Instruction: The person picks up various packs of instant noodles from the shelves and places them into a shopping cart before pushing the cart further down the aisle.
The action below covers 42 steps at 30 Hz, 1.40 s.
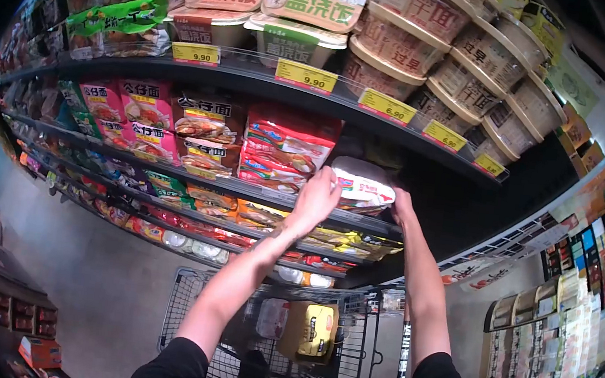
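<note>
Both my hands are at a white package with a dark top (364, 185) on the second shelf, right of the red noodle packs (286, 150). My left hand (319, 191) is closed against the package's left side. At its right side is my right hand (402, 203), its fingers partly hidden behind the package's edge. The package's underside rests at or just above the shelf's front edge; which of these I cannot tell.
Stacked round tubs (472, 74) and boxed meals (302, 32) fill the shelf above, with yellow price tags (306, 75) along its edge. Below stands a wire cart (352, 344) holding a box with a yellow packet (318, 330). More stacked goods (554, 337) stand at the right.
</note>
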Each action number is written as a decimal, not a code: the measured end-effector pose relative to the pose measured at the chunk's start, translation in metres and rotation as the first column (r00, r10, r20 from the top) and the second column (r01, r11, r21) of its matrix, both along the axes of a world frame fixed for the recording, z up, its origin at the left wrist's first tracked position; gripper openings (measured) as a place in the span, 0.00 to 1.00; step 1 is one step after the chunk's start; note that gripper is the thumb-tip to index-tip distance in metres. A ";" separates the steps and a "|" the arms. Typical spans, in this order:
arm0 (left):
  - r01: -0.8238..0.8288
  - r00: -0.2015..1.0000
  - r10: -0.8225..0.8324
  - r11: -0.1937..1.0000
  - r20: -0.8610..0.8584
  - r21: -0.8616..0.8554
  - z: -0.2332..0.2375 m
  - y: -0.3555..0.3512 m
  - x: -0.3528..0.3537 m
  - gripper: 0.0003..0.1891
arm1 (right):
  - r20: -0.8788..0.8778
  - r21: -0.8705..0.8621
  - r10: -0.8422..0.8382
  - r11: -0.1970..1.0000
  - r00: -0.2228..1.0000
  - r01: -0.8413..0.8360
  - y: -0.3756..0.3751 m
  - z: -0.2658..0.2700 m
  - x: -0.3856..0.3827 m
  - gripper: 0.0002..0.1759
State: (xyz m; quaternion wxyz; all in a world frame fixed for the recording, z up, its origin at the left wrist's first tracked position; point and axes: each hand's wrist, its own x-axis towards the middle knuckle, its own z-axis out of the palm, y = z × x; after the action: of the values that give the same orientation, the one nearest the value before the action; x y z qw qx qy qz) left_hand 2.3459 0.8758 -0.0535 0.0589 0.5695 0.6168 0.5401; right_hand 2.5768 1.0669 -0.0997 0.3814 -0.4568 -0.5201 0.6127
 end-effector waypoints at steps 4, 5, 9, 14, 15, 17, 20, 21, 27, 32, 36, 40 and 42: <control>0.151 0.962 -0.152 0.988 0.228 0.019 -0.016 -0.053 0.006 0.17 | -0.041 -0.067 -0.005 0.998 0.999 0.002 0.002 0.002 -0.011 0.13; 0.202 0.931 -0.190 0.979 0.313 -0.003 -0.029 -0.070 0.006 0.15 | -0.038 -0.088 -0.015 0.996 0.999 0.011 -0.002 0.003 -0.017 0.13; 0.189 0.922 -0.119 0.969 0.368 -0.159 -0.114 -0.140 0.020 0.09 | -0.074 -0.098 -0.056 0.994 0.996 0.048 -0.011 -0.002 -0.048 0.15; 0.299 0.891 -0.046 0.809 0.452 -0.506 -0.189 -0.253 0.064 0.10 | -0.089 -0.057 -0.156 0.987 0.984 0.151 -0.031 0.018 -0.071 0.21; 0.301 0.902 -0.052 0.788 0.429 -0.537 -0.177 -0.279 0.067 0.11 | 0.091 -0.055 0.032 0.998 0.995 -0.028 -0.004 0.001 -0.043 0.26; 0.397 0.883 -0.138 0.731 0.449 -0.555 -0.176 -0.320 0.062 0.11 | 0.427 0.502 -0.403 0.850 0.810 0.158 -0.043 0.042 -0.059 0.24; 0.342 0.929 -0.146 0.689 0.340 -0.639 -0.188 -0.356 0.055 0.10 | 0.420 0.739 -0.469 0.674 0.777 0.007 -0.084 0.080 -0.092 0.18; 0.341 0.930 -0.147 0.684 0.336 -0.645 -0.189 -0.359 0.054 0.10 | 0.406 0.707 -0.360 0.706 0.840 -0.039 -0.111 0.105 -0.115 0.18; 0.250 0.966 -0.236 0.754 0.104 -0.608 -0.159 -0.315 0.032 0.09 | 0.442 0.498 -0.066 0.847 0.894 -0.184 -0.119 0.112 -0.177 0.21; 0.211 0.956 -0.080 0.854 0.282 -0.475 -0.229 -0.288 0.025 0.09 | -0.090 0.404 0.144 0.910 0.985 -0.096 -0.163 0.074 -0.098 0.10; 0.507 0.838 0.050 0.300 0.544 -0.808 -0.386 -0.306 0.021 0.15 | 0.115 0.374 0.051 0.923 0.992 -0.091 -0.269 -0.012 0.019 0.14; 0.868 0.272 0.629 0.166 0.728 -0.468 -0.471 -0.336 0.060 0.23 | 0.327 0.120 -0.228 0.973 0.917 0.199 -0.443 -0.090 0.129 0.14; 0.835 0.261 0.676 0.201 0.690 -0.512 -0.488 -0.337 0.087 0.26 | 0.326 0.006 -0.280 0.956 0.903 0.295 -0.538 -0.109 0.174 0.12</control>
State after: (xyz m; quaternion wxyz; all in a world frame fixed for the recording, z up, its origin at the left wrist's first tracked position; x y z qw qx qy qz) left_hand 2.4324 0.5386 -0.5420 0.8015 -0.0343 0.5571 0.2148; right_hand 2.7510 0.5286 -0.2082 0.3671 -0.6307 -0.4889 0.4779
